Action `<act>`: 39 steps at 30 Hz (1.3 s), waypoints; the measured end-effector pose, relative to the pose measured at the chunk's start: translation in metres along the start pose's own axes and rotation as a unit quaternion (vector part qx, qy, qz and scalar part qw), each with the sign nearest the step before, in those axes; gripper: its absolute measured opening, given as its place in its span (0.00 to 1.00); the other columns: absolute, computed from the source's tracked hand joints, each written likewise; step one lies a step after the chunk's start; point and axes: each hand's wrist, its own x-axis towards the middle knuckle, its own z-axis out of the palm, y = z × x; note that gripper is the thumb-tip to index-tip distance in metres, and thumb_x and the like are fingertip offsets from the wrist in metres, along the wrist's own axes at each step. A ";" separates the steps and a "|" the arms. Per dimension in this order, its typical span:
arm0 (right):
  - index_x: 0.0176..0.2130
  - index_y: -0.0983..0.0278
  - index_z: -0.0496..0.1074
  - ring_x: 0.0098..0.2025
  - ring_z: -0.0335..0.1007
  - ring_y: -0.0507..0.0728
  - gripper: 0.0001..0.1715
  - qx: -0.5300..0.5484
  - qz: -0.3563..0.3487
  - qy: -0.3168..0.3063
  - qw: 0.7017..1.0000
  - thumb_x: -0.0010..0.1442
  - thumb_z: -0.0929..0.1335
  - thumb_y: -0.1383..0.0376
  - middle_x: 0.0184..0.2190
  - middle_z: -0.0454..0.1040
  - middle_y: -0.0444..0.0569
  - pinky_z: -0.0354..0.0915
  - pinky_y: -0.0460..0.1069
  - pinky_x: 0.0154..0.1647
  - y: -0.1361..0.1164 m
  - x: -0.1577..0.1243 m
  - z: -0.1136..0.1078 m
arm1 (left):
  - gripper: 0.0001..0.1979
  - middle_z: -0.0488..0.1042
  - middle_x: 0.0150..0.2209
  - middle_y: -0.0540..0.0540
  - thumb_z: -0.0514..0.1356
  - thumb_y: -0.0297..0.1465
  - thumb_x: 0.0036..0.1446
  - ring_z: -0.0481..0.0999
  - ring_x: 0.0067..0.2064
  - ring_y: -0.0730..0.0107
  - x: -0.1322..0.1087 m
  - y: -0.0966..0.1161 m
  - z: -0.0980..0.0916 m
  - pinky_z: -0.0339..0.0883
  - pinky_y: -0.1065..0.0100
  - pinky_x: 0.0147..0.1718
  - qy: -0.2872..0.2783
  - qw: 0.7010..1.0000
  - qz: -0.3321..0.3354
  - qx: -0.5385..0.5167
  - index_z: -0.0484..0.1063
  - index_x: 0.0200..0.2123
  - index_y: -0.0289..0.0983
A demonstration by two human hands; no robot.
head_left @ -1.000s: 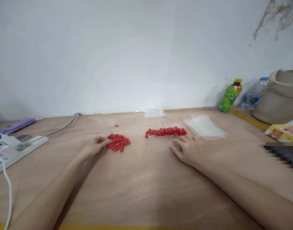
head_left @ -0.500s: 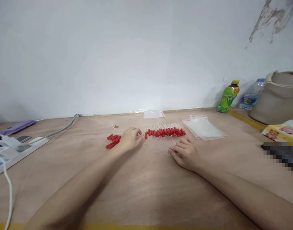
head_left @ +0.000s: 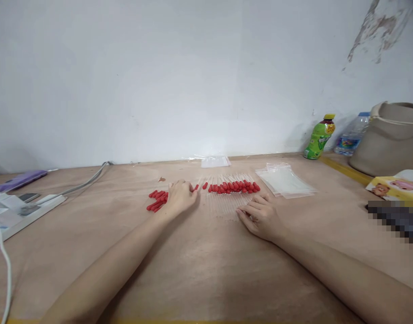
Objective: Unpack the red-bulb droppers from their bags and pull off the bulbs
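- A crosswise row of small red club-shaped bulbs [head_left: 233, 186] is being borne by the wooden worktop [head_left: 206, 274], and thin clear tubes [head_left: 226, 208] are being seen on the row's near side.
- Just off the row's left end, a single red bulb [head_left: 205, 185] is being shown apart, its long axis being slanted away and to the right.
- Another, half-hidden red bulb [head_left: 196, 187] is being partly covered at the fingers of the left hand [head_left: 181, 197]; these are being held narrow, but whether it is being pinched cannot be told.
- The single bulb is lying just right of the left fingers, the left hand being nearer.
- The right hand [head_left: 262, 218] is being rested at the row's near right side, its fingers being curled; whether anything is being held inside cannot be told.
- Left of the left hand, a loose red bulb pile [head_left: 155, 202] is being partly hidden.
- Farther right, clear flat plastic bags [head_left: 285, 181] are being supported by the worktop, and beyond them a green yellow-capped bottle [head_left: 317, 140] is being seen.
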 end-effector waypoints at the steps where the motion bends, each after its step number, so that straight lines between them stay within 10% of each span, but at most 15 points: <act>1: 0.24 0.62 0.72 0.26 0.60 0.51 0.11 -0.004 0.008 0.007 1.000 0.56 0.63 0.65 0.18 0.69 0.43 0.50 0.50 0.34 0.000 0.000 0.000 | 0.13 0.71 0.33 0.40 0.52 0.37 0.53 0.68 0.40 0.56 -0.006 -0.003 -0.005 0.54 0.56 0.41 0.016 1.000 0.019 0.003 0.70 0.28 0.35; 10: 0.52 0.63 0.63 0.52 0.60 0.60 0.24 0.000 -0.041 -0.022 0.999 0.56 0.64 0.59 0.49 0.67 0.52 0.52 0.57 0.54 -0.005 0.005 -0.005 | 0.09 0.67 0.28 0.45 0.53 0.34 0.55 0.63 0.32 0.65 -0.061 -0.003 -0.001 0.54 0.63 0.32 0.124 0.950 0.287 -0.022 0.68 0.28 0.36; 18: 0.42 0.60 0.70 0.51 0.63 0.57 0.12 0.042 -0.084 -0.068 0.993 0.58 0.63 0.63 0.40 0.74 0.45 0.36 0.63 0.60 -0.017 0.005 0.004 | 0.07 0.67 0.24 0.47 0.56 0.34 0.53 0.62 0.29 0.68 -0.067 -0.001 0.012 0.54 0.65 0.30 0.178 0.924 0.332 -0.062 0.69 0.29 0.36; 29: 0.38 0.58 0.72 0.44 0.69 0.55 0.09 0.076 -0.078 -0.059 0.992 0.57 0.64 0.66 0.35 0.76 0.42 0.39 0.63 0.60 -0.021 0.002 0.008 | 0.15 0.71 0.42 0.42 0.58 0.38 0.52 0.69 0.45 0.63 -0.069 0.019 0.008 0.62 0.62 0.43 0.088 0.907 0.378 -0.166 0.69 0.41 0.38; 39: 0.44 0.60 0.70 0.50 0.64 0.56 0.12 0.090 -0.090 -0.088 0.988 0.59 0.62 0.64 0.41 0.74 0.43 0.36 0.65 0.61 -0.023 0.002 0.012 | 0.08 0.75 0.38 0.45 0.56 0.29 0.55 0.73 0.41 0.68 -0.068 0.021 0.015 0.65 0.61 0.46 0.148 0.885 0.408 -0.170 0.69 0.39 0.36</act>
